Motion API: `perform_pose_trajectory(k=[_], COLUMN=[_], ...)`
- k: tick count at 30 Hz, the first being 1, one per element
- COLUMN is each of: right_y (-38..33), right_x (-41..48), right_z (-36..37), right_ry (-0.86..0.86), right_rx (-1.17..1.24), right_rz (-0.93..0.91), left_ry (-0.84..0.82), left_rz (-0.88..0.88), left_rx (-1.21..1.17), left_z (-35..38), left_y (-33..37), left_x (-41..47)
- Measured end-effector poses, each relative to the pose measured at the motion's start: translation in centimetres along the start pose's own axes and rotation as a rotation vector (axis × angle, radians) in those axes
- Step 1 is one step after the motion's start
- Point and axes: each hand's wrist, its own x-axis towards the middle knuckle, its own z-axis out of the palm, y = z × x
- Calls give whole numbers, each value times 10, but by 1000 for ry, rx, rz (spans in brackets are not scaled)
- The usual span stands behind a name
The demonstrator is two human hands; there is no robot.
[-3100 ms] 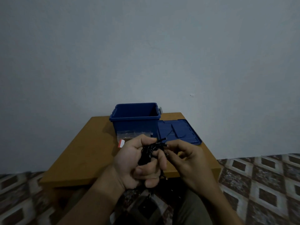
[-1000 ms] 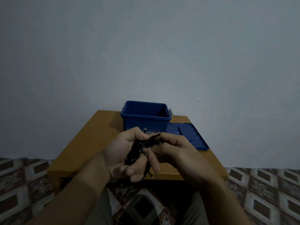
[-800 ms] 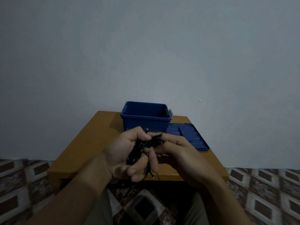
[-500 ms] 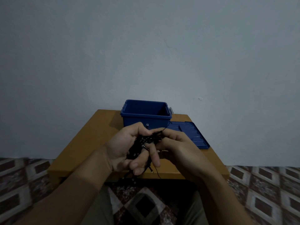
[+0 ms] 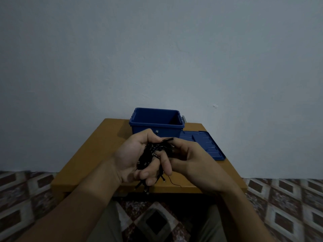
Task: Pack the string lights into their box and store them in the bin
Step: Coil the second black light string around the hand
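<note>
A black bundle of string lights [image 5: 150, 153] lies in my left hand [image 5: 132, 158], whose fingers curl round it. My right hand [image 5: 194, 163] meets it from the right and pinches the wire at the bundle's top. A few loose ends and a thin wire [image 5: 172, 181] hang below the hands. Behind them the open blue bin [image 5: 157, 125] stands at the back of the wooden table [image 5: 90, 151]. The lights' box is hidden behind my hands.
The bin's blue lid [image 5: 209, 145] lies flat on the table to the right of the bin. A plain wall rises right behind the table. Patterned floor tiles [image 5: 288, 198] surround it, and my legs show at the bottom edge.
Both hands have kept working the bundle in place, the right hand shifting its pinch along the wire. The view has drifted slightly; the small box seen earlier is now covered by my hands.
</note>
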Motion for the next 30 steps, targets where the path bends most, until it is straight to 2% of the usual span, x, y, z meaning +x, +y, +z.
perform_pose_trajectory(k=[8, 12, 18, 30], right_y=[6, 13, 13, 12], right_x=[0, 3, 5, 9], right_z=[3, 6, 6, -1], right_ry=[68, 117, 111, 93], right_rx=[37, 35, 97, 96], right_rz=[-23, 3, 56, 67], left_ry=[-8, 113, 191, 503], left_rz=[21, -18, -69, 43], left_rx=[53, 118, 147, 184], left_z=[2, -3, -9, 18], left_y=[5, 1, -1, 11], left_x=[1, 1, 4, 8])
